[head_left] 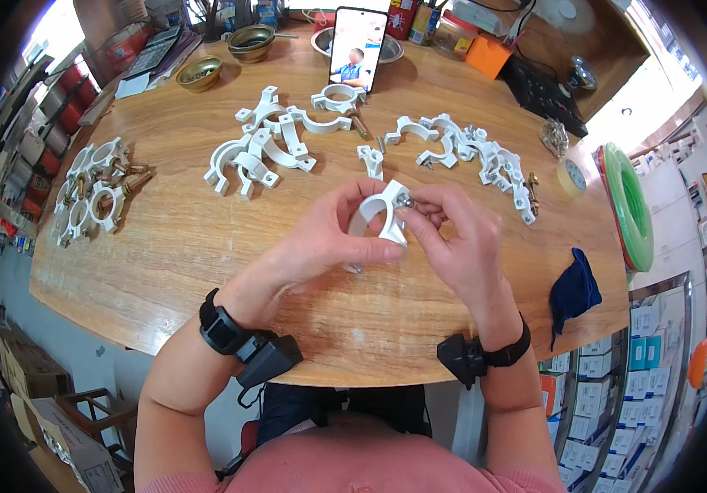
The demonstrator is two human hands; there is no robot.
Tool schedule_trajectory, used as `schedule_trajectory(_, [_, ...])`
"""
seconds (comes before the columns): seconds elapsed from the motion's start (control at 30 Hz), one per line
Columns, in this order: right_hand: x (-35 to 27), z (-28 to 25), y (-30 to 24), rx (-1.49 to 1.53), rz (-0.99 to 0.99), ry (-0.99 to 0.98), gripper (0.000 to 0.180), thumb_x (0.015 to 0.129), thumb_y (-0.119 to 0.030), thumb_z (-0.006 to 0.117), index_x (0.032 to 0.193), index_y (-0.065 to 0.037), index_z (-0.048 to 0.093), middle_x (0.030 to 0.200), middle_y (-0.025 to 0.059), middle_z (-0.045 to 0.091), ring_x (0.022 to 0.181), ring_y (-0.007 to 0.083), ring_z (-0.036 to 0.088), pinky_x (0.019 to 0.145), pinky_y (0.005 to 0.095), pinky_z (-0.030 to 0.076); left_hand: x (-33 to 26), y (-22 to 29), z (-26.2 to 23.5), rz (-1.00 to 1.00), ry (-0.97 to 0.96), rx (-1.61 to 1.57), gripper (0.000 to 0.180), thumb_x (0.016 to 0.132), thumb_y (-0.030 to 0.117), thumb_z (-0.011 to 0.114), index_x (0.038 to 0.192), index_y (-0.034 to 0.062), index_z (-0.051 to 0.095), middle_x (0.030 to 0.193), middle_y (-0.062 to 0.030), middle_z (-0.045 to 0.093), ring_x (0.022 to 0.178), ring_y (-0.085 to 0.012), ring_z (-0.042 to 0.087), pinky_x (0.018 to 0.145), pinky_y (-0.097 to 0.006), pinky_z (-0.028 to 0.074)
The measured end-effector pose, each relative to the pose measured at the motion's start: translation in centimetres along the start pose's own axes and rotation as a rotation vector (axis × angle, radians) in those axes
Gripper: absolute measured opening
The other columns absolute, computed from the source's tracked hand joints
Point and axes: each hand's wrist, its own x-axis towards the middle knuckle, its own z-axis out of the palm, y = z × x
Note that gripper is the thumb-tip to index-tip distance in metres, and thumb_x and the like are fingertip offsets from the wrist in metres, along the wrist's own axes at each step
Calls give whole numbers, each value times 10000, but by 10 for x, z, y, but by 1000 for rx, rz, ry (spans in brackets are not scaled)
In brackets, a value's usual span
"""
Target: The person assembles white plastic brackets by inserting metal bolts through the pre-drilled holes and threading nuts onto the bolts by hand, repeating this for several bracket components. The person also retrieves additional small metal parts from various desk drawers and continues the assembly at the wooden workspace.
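Note:
Above the middle of the wooden table, my left hand (326, 234) is closed round a white plastic pipe clamp (381, 209). My right hand (460, 234) pinches a small metal screw (405, 200) at the clamp's right-hand lug. Part of the clamp is covered by my left fingers and thumb. Just beyond my hands lies a small white clamp piece (371, 161). Loose white clamp halves (257, 152) are heaped to the left of it, and more halves with screws (485, 152) lie to the right. Joined clamp rings with brass-coloured bolts (91, 197) form a group at the far left.
A phone (358, 51) stands upright at the back, before a metal bowl (390, 51). Brass-coloured bowls (199, 74) sit back left. On the right are a tape roll (571, 177), a dark blue cloth (575, 292) and coiled green tubing (626, 209) at the table's edge.

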Motion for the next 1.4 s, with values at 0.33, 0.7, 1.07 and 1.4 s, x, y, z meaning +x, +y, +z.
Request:
schedule_trajectory(0.33, [-1,-1,4,-103,3,-50,101,693,-101,636,740,-74,550,606,30,559,496,161,534,431,253,411,0,-2,1,145,119,326,611,595,116,745,1079,2,389,866,-12,452,785,-83,417,692,-204,399])
schedule_trajectory(0.7, [1,-2,-5,-103,110,-94,106,695,-124,626,753,-75,552,613,29,573,474,154,525,420,257,399,-4,1,7,117,199,483,654,587,151,734,1096,-12,357,912,-39,456,814,-121,379,689,-216,417])
schedule_trajectory(1.07, [-2,0,0,-88,83,-44,173,682,-45,588,852,-72,574,649,42,584,502,153,551,443,246,415,1,-5,-2,166,219,415,684,572,193,751,1105,-20,381,933,-29,485,791,-108,374,721,-227,365])
schedule_trajectory(1.4, [-4,3,5,-97,57,-67,213,665,-15,573,867,-78,594,693,55,594,512,165,557,451,257,424,0,0,0,156,234,451,662,577,195,753,1086,-16,386,934,-26,490,784,-106,372,724,-232,359])
